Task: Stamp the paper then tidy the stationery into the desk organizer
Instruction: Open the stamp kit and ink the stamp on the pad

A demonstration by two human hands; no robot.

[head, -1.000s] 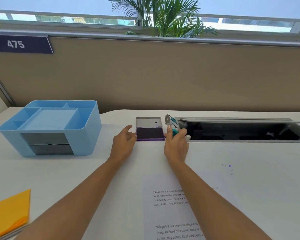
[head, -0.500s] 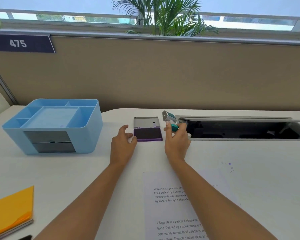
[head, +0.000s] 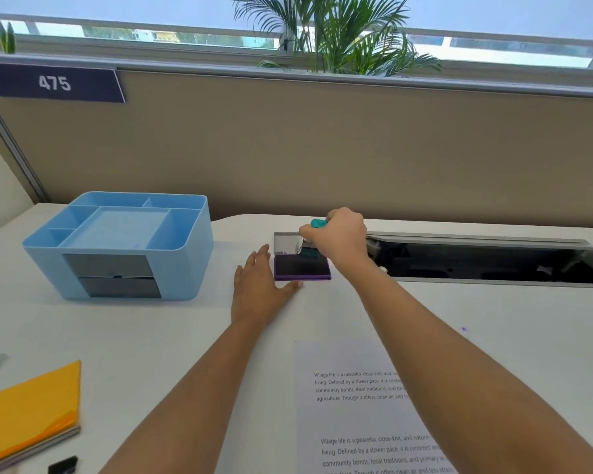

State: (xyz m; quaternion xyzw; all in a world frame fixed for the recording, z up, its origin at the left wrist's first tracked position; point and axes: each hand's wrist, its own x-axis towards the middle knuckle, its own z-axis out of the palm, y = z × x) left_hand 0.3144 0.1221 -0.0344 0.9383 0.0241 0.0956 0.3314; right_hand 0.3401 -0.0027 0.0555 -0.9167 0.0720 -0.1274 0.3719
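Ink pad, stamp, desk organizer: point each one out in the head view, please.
ink pad [head: 302, 266]: head view, on its dark inked surface.
stamp [head: 318, 223]: head view, on the teal handle tip.
desk organizer [head: 180, 268]: head view, on the blue front wall, right-hand part.

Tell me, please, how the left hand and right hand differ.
The left hand lies flat on the desk, fingers straight, beside the purple ink pad; the right hand is above it, fingers curled. The left hand holds nothing; the right hand grips a teal stamp. Both are bare.
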